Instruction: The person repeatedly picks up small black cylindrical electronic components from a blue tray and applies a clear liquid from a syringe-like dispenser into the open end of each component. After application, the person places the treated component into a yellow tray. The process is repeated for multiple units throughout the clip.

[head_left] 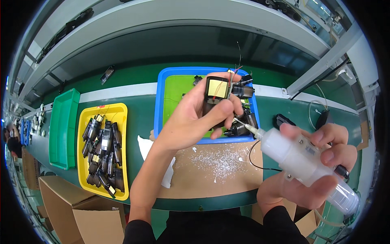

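Raised over the blue tray, my left hand [189, 116] is closed round a small dark device housing [209, 106] with a yellow face and thin wires sticking up. My right hand [321, 162] grips a translucent white glue dispenser [284, 151] with a clear end and a thin needle tip. That needle points up and left, close to the lower side of the housing; whether it touches cannot be made out. Beneath and behind my left hand, the blue tray [161, 101] with its green lining carries several similar dark housings [242, 91].
A yellow tray [125, 142] full of dark housings stands at left, beside a green tray [64, 128]. Cardboard [191, 185] dotted with white specks lies before me, a torn white sheet [167, 175] on it. Open cardboard boxes [99, 221] stand below the table edge. A thin black cable [252, 156] curves nearby.
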A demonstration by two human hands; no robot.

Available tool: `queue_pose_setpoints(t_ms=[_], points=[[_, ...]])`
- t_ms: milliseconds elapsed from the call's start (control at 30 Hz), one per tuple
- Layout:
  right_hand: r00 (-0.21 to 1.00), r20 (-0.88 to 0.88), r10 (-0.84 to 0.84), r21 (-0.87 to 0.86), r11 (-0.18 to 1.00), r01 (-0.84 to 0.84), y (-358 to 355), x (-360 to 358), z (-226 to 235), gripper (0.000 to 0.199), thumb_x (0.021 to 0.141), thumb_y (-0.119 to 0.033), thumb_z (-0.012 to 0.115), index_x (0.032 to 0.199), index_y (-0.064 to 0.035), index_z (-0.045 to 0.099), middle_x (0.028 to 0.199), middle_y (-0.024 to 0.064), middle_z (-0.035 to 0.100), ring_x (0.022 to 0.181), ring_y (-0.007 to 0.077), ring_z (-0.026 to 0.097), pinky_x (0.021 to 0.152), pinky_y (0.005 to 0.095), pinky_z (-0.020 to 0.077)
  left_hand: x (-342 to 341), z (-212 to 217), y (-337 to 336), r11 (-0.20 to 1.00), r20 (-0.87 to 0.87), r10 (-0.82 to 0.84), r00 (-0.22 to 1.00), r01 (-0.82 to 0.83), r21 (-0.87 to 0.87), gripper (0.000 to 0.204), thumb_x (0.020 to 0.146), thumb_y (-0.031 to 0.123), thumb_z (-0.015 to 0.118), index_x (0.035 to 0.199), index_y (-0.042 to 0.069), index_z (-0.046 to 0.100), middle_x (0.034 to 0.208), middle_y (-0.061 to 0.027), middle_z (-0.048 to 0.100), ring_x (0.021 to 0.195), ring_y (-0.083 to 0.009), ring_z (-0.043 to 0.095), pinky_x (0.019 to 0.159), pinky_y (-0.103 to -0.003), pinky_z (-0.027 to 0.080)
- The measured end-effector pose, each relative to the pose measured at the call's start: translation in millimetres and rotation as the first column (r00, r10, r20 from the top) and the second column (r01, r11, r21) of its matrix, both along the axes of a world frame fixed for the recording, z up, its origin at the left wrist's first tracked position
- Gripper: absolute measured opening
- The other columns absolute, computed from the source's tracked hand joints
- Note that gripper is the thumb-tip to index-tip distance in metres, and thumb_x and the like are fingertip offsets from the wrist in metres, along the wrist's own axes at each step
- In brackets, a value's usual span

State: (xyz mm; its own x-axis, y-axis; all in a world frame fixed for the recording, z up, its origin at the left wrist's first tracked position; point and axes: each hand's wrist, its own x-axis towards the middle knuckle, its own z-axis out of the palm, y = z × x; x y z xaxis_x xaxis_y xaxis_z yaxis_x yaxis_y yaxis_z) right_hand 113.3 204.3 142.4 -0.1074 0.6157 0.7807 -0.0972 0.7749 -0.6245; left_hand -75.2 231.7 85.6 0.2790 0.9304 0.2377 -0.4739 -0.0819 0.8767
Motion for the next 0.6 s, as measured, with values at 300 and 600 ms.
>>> queue_pose_setpoints(t_ms=[300, 600], points=[[0.985, -0.118, -0.127, -0.097, 0.989, 0.116, -8.3, -12.4, -3.9, 0.026, 0.084, -0.028, 0.049, 0.087, -0.0055, 0.036, 0.089, 0.0155, 0.038, 0.066, 0.0362, 0.062, 0.062, 0.0404, 0.0555, 0.8, -2.2, -6.3, 0.98, 0.032, -0.197, 0.98, 0.196, 0.029, 0.079, 0.082, 0.054, 0.052, 0.126, -0.009, 0.034, 0.091, -0.011, 0.054, 0.076, -0.012, 0.05, 0.052, -0.022, 0.04], [0.996, 0.015, -0.089, -0.122, 0.988, 0.09, -13.0, -15.2, -0.5, 0.025, 0.085, -0.029, 0.047, 0.089, -0.0065, 0.037, 0.089, 0.0146, 0.038, 0.065, 0.0307, 0.062, 0.062, 0.0324, 0.0516, -1.9, -1.8, -10.6, 0.989, 0.026, -0.142, 0.99, 0.143, -0.04, 0.09, 0.063, 0.063, 0.067, 0.111, -0.011, 0.05, 0.077, -0.0117, 0.059, 0.059, -0.0107, 0.056, 0.046, -0.018, 0.041]])
